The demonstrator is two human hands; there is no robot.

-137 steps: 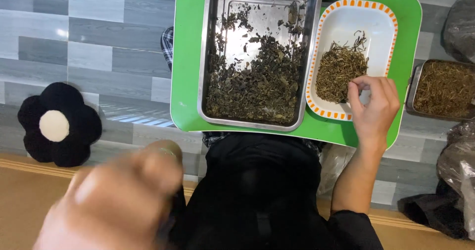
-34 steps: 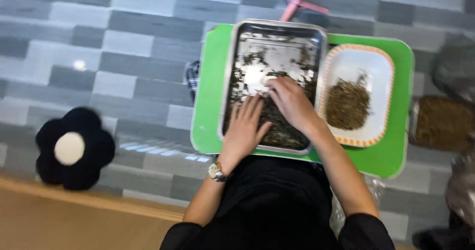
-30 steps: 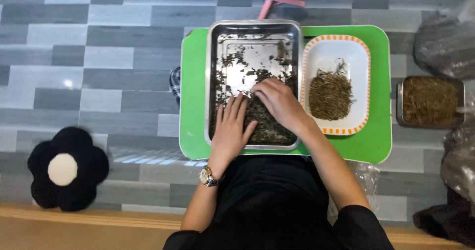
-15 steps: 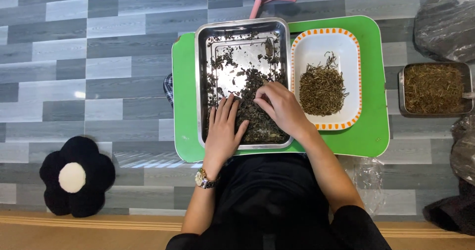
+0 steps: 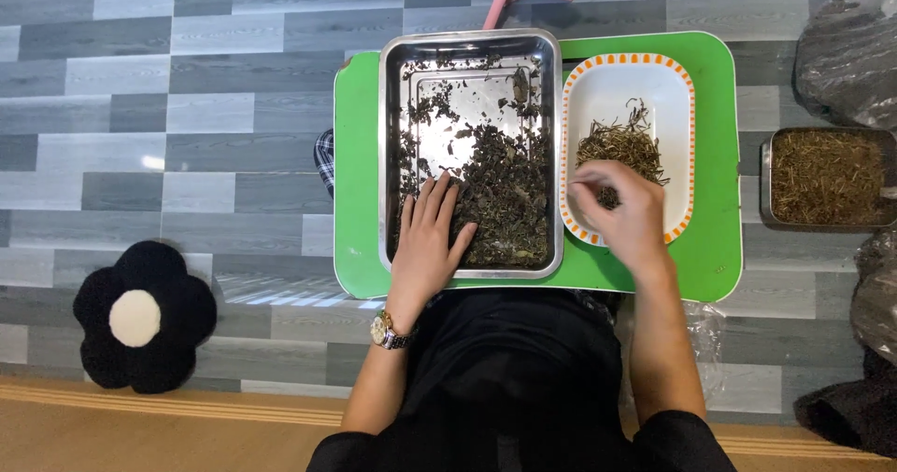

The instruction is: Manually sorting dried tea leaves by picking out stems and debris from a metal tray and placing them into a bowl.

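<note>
Dark dried leaves [image 5: 495, 192] lie heaped in the rectangular shiny steel tray [image 5: 392, 107], thickest toward its near right corner, and the left hand [image 5: 428, 248] rests flat on them there, fingers [image 5: 432, 201] stretched out and slightly spread, gripping nothing. A metal wristwatch [image 5: 388, 330] sits on that wrist. Over to the right hand [image 5: 624, 212]: it hovers above the white oblong dish with the orange dashed rim [image 5: 675, 89], fingers curled in close at the near edge of the pale brown dried stems [image 5: 624, 143] piled there (whether a stem is actually pinched, I cannot tell). Tray and dish sit side by side, touching, on the bright green plastic table [image 5: 719, 173]. Well off to the right, a second steel tray of brown stems [image 5: 822, 178] sits on the grey plank floor [image 5: 187, 107]; a black flower-shaped cushion with a white centre [image 5: 140, 315] lies at lower left.
</note>
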